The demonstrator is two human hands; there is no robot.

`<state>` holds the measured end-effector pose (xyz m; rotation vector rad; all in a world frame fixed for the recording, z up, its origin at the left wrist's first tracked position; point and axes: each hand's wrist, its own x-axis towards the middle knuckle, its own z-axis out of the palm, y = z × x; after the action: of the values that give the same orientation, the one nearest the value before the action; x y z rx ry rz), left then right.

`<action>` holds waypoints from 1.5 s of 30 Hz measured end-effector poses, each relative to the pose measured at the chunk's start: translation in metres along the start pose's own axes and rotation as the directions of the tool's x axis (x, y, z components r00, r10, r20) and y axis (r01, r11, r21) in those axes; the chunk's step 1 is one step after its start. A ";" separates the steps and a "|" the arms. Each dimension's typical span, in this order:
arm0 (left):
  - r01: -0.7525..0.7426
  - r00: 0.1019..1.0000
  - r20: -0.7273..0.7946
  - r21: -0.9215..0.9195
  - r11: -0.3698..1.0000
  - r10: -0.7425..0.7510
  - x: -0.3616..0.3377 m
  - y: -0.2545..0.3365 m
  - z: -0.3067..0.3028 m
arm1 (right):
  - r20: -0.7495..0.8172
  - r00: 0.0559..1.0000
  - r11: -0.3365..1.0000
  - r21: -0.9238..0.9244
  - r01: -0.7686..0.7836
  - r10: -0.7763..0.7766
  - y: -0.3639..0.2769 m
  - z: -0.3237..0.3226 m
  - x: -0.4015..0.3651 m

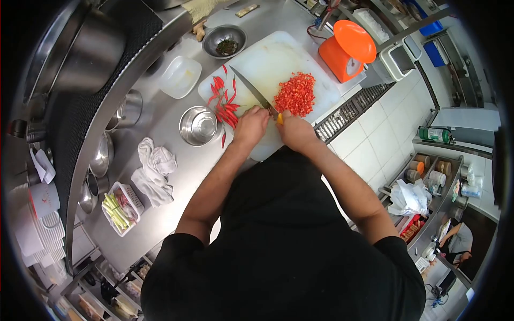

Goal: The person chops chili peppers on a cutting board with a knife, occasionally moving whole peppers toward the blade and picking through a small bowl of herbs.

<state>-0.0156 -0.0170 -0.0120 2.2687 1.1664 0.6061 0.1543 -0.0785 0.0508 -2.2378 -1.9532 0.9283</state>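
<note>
My right hand (295,129) is closed round the yellow handle of a long knife (251,88), whose blade points up and left over the white cutting board (267,56). Close to the handle, my left hand (252,124) has its fingers bent together at the blade's near end; what they hold, if anything, is hidden. Chopped red chili (295,94) forms a pile on the board to the right of the blade. Whole red chilies (226,107) lie left of the blade, a few at the board's edge. One loose chili (223,140) rests near my left wrist.
Left of the board are a steel bowl (198,125), a white plastic tub (181,77), a crumpled cloth (154,168) and a vegetable basket (123,207). A bowl of herbs (224,41) stands behind it. An orange scale (340,58) is at right. Another person (456,241) shows far right.
</note>
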 end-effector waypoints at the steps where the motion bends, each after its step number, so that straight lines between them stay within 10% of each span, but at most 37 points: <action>1: 0.011 1.000 0.011 -0.002 1.000 -0.011 0.003 0.001 0.000 | -0.008 1.000 1.000 0.016 -0.001 0.001 0.004 -0.002 0.000; 7: 0.042 0.993 0.112 0.008 0.999 -0.043 0.017 0.003 -0.015 | -0.078 0.996 0.999 0.011 -0.040 0.041 0.031 -0.002 -0.013; 12: 0.103 0.973 -0.210 0.025 0.994 -0.095 0.108 -0.013 -0.077 | -0.106 0.993 0.998 0.000 -0.060 0.060 0.038 0.005 -0.014; 17: 0.253 0.939 -0.250 0.034 0.967 -0.237 0.199 -0.042 -0.145 | -0.114 0.991 0.998 0.004 -0.070 0.070 0.034 0.004 -0.012; 20: 0.140 0.965 -0.252 0.227 0.964 -0.080 0.218 -0.100 -0.125 | -0.112 0.989 0.996 0.009 -0.091 0.092 0.034 0.006 -0.011; 27: 0.384 0.862 0.146 0.436 0.814 -0.485 0.154 -0.044 -0.115 | -0.111 0.987 0.993 0.011 -0.113 0.114 0.034 0.005 -0.014; 36: 0.402 0.880 0.095 0.375 0.836 -0.465 0.129 -0.068 -0.061 | -0.080 0.989 0.992 0.016 -0.125 0.126 0.031 0.000 -0.013; 40: 0.290 0.956 0.039 0.025 0.957 -0.290 0.121 -0.051 -0.059 | -0.064 0.988 0.990 0.016 -0.143 0.144 0.029 -0.005 -0.013; 45: 0.347 0.937 0.230 -0.532 0.772 -0.263 0.083 -0.011 -0.044 | -0.051 0.991 0.992 -0.001 -0.126 0.126 0.027 -0.006 -0.015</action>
<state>-0.0042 0.0677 0.0278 1.5469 1.0750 0.5559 0.1808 -0.0954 0.0514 -2.3863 -1.8135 0.8709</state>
